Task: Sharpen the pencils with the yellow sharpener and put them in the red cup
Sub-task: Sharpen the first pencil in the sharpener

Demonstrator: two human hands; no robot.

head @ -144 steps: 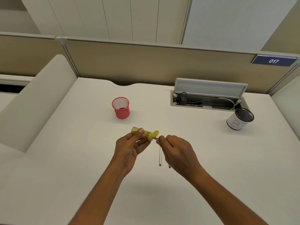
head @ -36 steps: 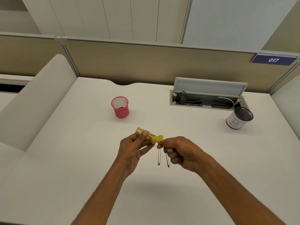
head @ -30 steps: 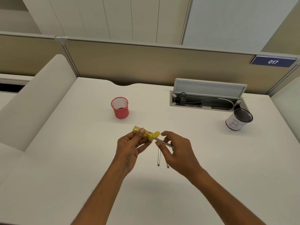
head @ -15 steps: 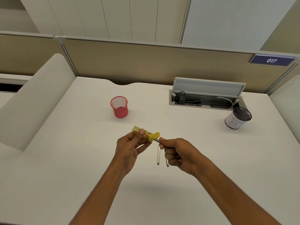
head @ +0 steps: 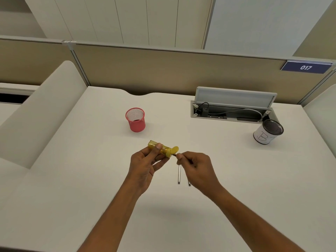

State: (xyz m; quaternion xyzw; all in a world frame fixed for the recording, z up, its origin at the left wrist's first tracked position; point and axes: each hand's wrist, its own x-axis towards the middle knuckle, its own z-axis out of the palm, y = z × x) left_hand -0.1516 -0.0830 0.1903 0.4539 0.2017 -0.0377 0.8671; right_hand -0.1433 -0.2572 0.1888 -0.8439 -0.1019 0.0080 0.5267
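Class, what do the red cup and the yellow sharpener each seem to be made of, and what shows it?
The red cup: probably painted wire mesh, matt; a fine grid shows on its inner wall. The yellow sharpener: likely plastic; its barrel looks tinted and see-through, its flip cap solid.

Bright, even overhead light, soft faint shadows, wide-angle bending at edges

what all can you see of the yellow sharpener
The yellow sharpener is a small tube of see-through yellow plastic with a solid yellow end piece and a round flip lid standing open at its right end. It lies nearly level, slightly angled, held above the white desk. The left hand grips it, thumb on top and fingers beneath. A pencil, pinched by the right hand, enters the lidded end; its tip is hidden.
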